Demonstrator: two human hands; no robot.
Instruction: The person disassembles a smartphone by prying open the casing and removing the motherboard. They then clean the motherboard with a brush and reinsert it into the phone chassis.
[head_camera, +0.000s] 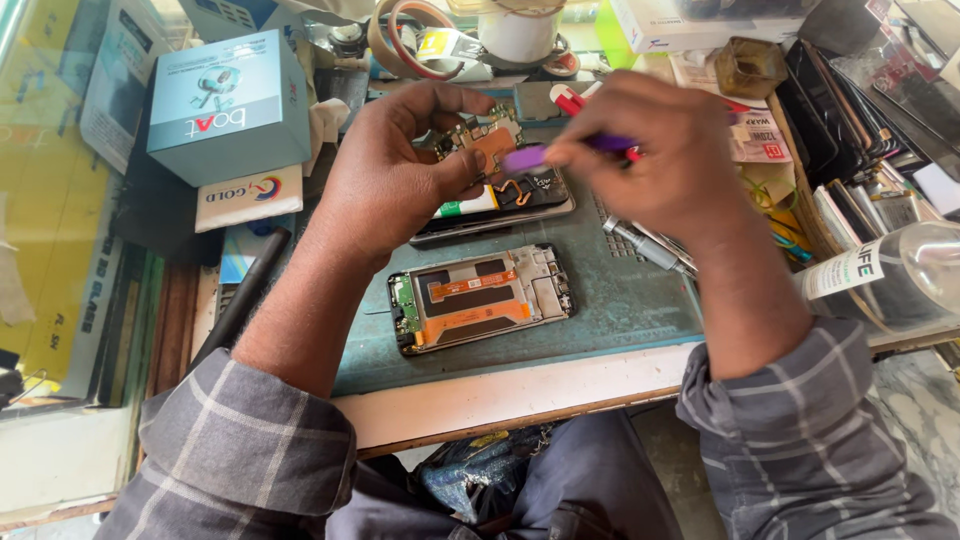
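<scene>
My left hand (395, 170) grips the upper part of an opened phone (500, 205) lying on the green work mat (640, 290), thumb and fingers around its exposed circuit board (487, 140). My right hand (650, 150) holds a purple tool (530, 157) whose flat tip touches the board near an orange flex cable. A second opened phone frame (480, 298) with orange ribbon cables lies on the mat just in front, untouched.
A light blue box (225, 105) and a white box (250, 195) stand at the left. Tape rolls (405, 40) sit at the back. Metal tools (650, 245) lie right of the phones. A clear bottle (900, 270) and stacked phone parts (850, 110) crowd the right side.
</scene>
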